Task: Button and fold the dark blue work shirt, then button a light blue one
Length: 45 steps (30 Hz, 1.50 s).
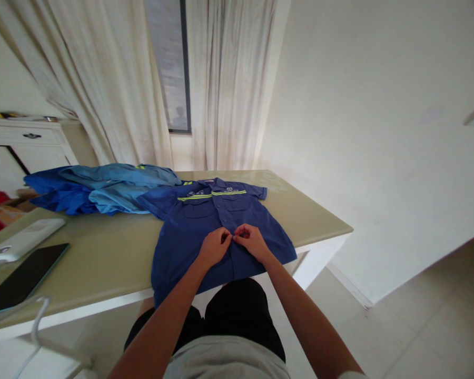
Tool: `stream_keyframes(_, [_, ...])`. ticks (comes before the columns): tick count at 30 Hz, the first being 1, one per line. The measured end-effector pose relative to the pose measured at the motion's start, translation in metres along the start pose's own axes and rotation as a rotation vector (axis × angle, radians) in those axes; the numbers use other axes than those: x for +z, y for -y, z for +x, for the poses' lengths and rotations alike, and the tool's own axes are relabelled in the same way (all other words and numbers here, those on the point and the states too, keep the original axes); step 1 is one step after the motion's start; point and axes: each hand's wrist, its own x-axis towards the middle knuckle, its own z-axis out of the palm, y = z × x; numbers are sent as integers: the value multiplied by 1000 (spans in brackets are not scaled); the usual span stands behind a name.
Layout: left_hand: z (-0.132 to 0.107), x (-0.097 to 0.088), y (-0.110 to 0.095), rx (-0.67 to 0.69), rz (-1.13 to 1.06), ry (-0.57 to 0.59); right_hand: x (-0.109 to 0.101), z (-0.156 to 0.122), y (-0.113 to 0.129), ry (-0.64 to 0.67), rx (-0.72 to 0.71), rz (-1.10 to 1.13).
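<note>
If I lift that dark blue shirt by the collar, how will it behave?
The dark blue shirt would probably hang limp: it lies flat and its hem droops over the table edge. It looks light, thin cloth. It may slide easily on the smooth tabletop.

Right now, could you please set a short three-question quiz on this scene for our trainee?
1. True or false: the shirt lies front up on the table.
2. Where do the left hand and right hand meet? A. collar B. button line C. sleeve
3. What lies left of the shirt, at the table's far side?

Key: 1 true; 2 B; 3 a pile of blue clothes.
</note>
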Motion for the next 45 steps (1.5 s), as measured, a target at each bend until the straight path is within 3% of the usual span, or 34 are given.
stream_keyframes(9, [1, 4, 6, 34, 37, -1, 1, -1, 6, 41, -10, -72])
stream_keyframes(18, [1, 1, 4, -2, -81, -27, 4, 2, 3, 37, 85, 90])
stream_keyframes(25, [0, 0, -5, -33, -21, -63, 4, 1, 9, 56, 138, 138])
stream_keyframes(34, [0, 2, 2, 11, 33, -5, 3, 4, 8, 94, 12, -78])
stream_keyframes(45, [-1, 1, -2, -27, 75, -1, 7, 6, 3, 74, 69, -25])
